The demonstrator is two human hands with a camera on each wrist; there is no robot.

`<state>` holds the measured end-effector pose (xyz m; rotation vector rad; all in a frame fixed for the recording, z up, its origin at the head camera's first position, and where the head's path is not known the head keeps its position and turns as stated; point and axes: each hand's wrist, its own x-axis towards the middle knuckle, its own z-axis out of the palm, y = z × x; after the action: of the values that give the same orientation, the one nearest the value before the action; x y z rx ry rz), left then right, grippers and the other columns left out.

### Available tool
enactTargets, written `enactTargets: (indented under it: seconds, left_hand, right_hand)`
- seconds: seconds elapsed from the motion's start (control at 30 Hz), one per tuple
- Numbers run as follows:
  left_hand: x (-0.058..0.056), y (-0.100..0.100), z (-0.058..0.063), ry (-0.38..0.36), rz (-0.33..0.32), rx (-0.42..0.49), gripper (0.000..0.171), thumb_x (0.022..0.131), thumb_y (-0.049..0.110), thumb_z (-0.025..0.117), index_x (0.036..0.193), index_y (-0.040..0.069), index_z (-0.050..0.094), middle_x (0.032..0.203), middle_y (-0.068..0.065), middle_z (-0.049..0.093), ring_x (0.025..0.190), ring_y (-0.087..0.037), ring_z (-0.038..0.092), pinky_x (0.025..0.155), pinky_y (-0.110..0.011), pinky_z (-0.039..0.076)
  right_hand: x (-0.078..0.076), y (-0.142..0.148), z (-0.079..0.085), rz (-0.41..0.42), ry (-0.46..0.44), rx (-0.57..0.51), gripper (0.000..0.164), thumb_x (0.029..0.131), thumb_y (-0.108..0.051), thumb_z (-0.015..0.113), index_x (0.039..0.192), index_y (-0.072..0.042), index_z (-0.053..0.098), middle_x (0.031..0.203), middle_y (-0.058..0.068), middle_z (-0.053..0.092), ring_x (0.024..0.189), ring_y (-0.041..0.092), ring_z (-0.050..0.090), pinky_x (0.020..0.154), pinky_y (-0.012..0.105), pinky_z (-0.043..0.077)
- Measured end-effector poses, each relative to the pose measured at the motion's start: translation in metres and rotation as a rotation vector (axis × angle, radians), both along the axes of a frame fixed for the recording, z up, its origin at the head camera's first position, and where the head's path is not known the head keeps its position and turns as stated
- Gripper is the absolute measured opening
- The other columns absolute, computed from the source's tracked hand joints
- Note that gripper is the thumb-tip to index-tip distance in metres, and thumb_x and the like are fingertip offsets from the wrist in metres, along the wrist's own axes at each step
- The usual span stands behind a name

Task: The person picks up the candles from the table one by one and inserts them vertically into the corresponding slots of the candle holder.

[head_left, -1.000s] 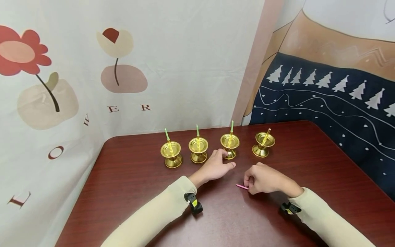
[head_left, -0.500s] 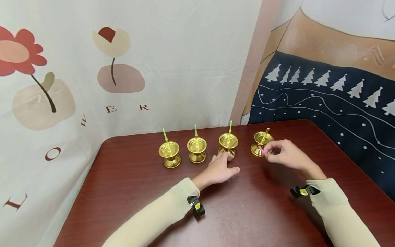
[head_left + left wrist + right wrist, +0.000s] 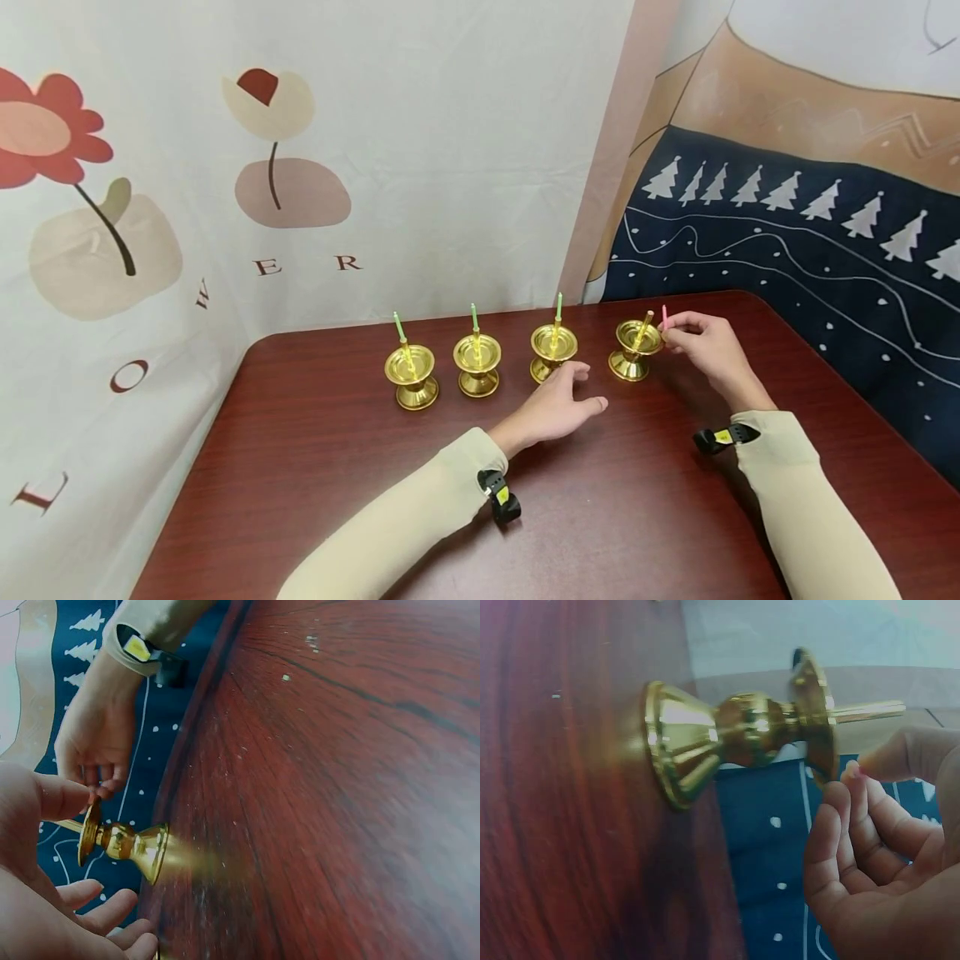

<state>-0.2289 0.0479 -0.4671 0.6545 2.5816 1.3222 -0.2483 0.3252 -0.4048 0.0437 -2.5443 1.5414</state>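
A small pink candle [image 3: 664, 317] stands upright in the pinch of my right hand [image 3: 712, 350], beside the rim of the rightmost brass candle holder [image 3: 630, 367]. That holder's thin tube [image 3: 870, 712] rises from its dish with no candle in it. In the right wrist view the fingers hide most of the candle. My left hand [image 3: 558, 404] hovers with spread, relaxed fingers in front of the third brass holder [image 3: 542, 346], between it and the rightmost one. A green candle [image 3: 558, 307] stands in the third holder's tube.
Two more brass holders, the far left one [image 3: 417, 393] and its neighbour [image 3: 478, 383], carry green candles. All stand in a row on the dark red wooden table [image 3: 315, 467]. A white printed curtain [image 3: 450, 167] and a navy tree-patterned cloth [image 3: 750, 242] hang behind.
My right hand has lifted the pink candle from near the table, carried it up to the rightmost holder and turned it upright. My left hand has shifted a little to the right.
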Motion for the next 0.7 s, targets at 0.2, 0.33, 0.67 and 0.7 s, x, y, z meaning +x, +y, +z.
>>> enactTargets:
  seconds: [0.2, 0.33, 0.67, 0.7]
  left_hand:
    - [0.000, 0.014, 0.015, -0.049, 0.021, 0.084, 0.065, 0.102, 0.039, 0.074, 0.156, 0.009, 0.052, 0.147, -0.003, 0.067, 0.138, -0.020, 0.060, 0.114, -0.041, 0.048]
    - [-0.007, 0.028, 0.016, -0.082, 0.045, 0.126, 0.073, 0.101, 0.037, 0.076, 0.162, 0.011, 0.046, 0.150, -0.001, 0.065, 0.142, -0.018, 0.058, 0.116, -0.042, 0.046]
    - [-0.012, 0.053, 0.034, -0.130, 0.116, 0.211, 0.079, 0.103, 0.028, 0.076, 0.167, 0.007, 0.034, 0.158, -0.011, 0.057, 0.143, -0.020, 0.056, 0.120, -0.041, 0.042]
    - [-0.013, 0.056, 0.033, -0.123, 0.127, 0.211, 0.080, 0.103, 0.027, 0.076, 0.168, 0.008, 0.033, 0.158, -0.011, 0.057, 0.142, -0.020, 0.057, 0.120, -0.040, 0.042]
  right_hand:
    - [-0.003, -0.006, -0.005, 0.030, -0.024, -0.018, 0.026, 0.106, -0.003, 0.065, 0.121, 0.018, 0.067, 0.101, 0.011, 0.073, 0.080, 0.007, 0.066, 0.076, 0.021, 0.059]
    - [-0.002, -0.011, -0.002, 0.040, -0.023, -0.017, 0.026, 0.106, -0.003, 0.065, 0.120, 0.018, 0.068, 0.103, 0.015, 0.073, 0.079, 0.006, 0.067, 0.075, 0.020, 0.059]
    - [0.000, -0.019, 0.000, 0.056, -0.019, 0.034, 0.022, 0.104, -0.002, 0.067, 0.117, 0.015, 0.070, 0.105, 0.023, 0.073, 0.079, 0.009, 0.069, 0.074, 0.020, 0.059]
    - [0.001, -0.020, 0.000, 0.058, -0.019, 0.035, 0.022, 0.104, -0.002, 0.067, 0.117, 0.015, 0.069, 0.105, 0.023, 0.073, 0.080, 0.010, 0.069, 0.074, 0.020, 0.059]
